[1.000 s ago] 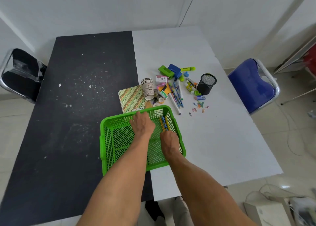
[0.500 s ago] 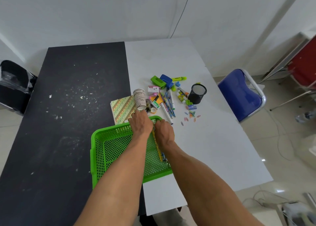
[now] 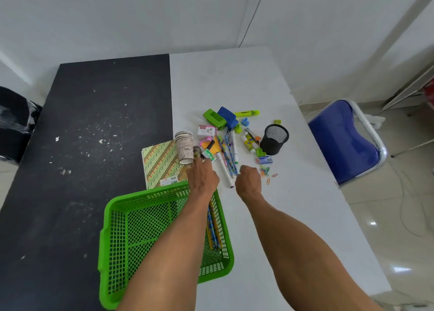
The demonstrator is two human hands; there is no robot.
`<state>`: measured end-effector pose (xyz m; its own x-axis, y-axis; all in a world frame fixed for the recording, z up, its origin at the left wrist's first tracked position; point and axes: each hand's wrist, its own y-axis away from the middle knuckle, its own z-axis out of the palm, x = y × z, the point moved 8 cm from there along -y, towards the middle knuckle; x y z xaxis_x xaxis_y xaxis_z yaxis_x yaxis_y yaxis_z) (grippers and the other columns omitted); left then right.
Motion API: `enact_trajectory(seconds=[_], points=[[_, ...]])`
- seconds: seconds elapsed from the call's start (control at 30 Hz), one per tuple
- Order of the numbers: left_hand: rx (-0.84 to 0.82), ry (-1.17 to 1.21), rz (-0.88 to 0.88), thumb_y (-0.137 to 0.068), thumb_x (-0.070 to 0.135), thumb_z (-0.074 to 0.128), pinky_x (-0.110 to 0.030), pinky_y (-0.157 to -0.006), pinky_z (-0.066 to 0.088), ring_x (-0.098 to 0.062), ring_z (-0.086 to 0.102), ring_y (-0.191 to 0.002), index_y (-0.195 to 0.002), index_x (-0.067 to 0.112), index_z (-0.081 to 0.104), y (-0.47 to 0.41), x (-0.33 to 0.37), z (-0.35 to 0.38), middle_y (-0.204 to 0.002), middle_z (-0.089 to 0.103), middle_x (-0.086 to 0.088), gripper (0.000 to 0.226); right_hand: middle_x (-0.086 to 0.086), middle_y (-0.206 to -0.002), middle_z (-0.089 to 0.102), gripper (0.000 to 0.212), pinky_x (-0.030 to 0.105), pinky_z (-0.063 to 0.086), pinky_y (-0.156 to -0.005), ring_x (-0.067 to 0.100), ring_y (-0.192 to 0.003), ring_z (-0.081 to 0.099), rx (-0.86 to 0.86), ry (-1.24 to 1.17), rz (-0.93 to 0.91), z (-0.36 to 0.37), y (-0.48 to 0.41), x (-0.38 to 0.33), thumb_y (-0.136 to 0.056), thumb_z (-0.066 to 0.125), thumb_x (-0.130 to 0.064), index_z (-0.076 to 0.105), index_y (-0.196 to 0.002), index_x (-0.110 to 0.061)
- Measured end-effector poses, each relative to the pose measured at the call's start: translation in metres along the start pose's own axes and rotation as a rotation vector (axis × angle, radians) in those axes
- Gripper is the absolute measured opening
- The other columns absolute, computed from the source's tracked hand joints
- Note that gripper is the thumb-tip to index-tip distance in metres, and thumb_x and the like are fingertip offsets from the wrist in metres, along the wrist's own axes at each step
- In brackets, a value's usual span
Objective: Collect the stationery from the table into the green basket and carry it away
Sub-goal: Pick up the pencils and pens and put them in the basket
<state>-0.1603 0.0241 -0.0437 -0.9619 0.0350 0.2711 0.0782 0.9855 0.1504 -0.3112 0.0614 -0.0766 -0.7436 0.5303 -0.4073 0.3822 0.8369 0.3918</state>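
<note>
Nearest, the green basket point(image 3: 122, 200) holds only a few pencils point(image 3: 214, 228) along its three-o'clock wall. Past its rim, the left hand point(image 3: 202, 179) and right hand point(image 3: 249, 182) reach out; I cannot tell either grip. At one o'clock, most of the stationery point(image 3: 226, 117) is still uncollected.

The left hand point(image 3: 203, 176) reached over the far rim of the green basket point(image 3: 110, 216), its fingertips at the small items beside the stacked paper cups point(image 3: 184, 149) and notebook point(image 3: 159, 162). The right hand point(image 3: 249, 180) hung with curled fingers between a white marker point(image 3: 224, 169) and scattered paper clips point(image 3: 266, 172). Pencils point(image 3: 212, 226) lay along the basket's right wall.
</note>
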Motion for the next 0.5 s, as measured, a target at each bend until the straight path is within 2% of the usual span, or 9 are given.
enact_trajectory(seconds=[0.2, 0.37, 0.5], points=[[-0.008, -0.010, -0.009, -0.092, 0.019, 0.057, -0.041, -0.086, 0.050, -0.028, 0.058, -0.104, -0.115, 0.009, 0.060, -0.033, 0.011, 0.019, -0.114, 0.058, -0.011, 0.025, 0.012, -0.108, 0.063, 0.026, 0.038, 0.056, -0.079, 0.027, -0.096, 0.062, -0.058, -0.022, 0.017, 0.016, -0.044, 0.000, -0.088, 0.060, -0.008, 0.060, -0.114, -0.008], [-0.013, -0.009, -0.028, -0.092, 0.019, 0.057, -0.038, -0.085, 0.048, -0.027, 0.055, -0.107, -0.117, 0.009, 0.060, -0.048, 0.012, 0.029, -0.114, 0.058, -0.012, 0.027, 0.015, -0.110, 0.062, 0.027, 0.037, 0.053, -0.080, 0.030, -0.101, 0.061, -0.058, 0.054, 0.018, 0.020, -0.061, 0.003, -0.089, 0.058, -0.004, 0.058, -0.116, -0.006], [-0.022, -0.022, -0.034, -0.092, 0.019, 0.057, -0.039, -0.087, 0.047, -0.027, 0.055, -0.106, -0.118, 0.009, 0.060, -0.049, 0.012, 0.033, -0.114, 0.058, -0.011, 0.027, 0.014, -0.113, 0.063, 0.030, 0.035, 0.052, -0.078, 0.029, -0.101, 0.062, -0.059, 0.104, 0.005, 0.017, -0.064, 0.002, -0.089, 0.061, -0.009, 0.056, -0.119, -0.006]])
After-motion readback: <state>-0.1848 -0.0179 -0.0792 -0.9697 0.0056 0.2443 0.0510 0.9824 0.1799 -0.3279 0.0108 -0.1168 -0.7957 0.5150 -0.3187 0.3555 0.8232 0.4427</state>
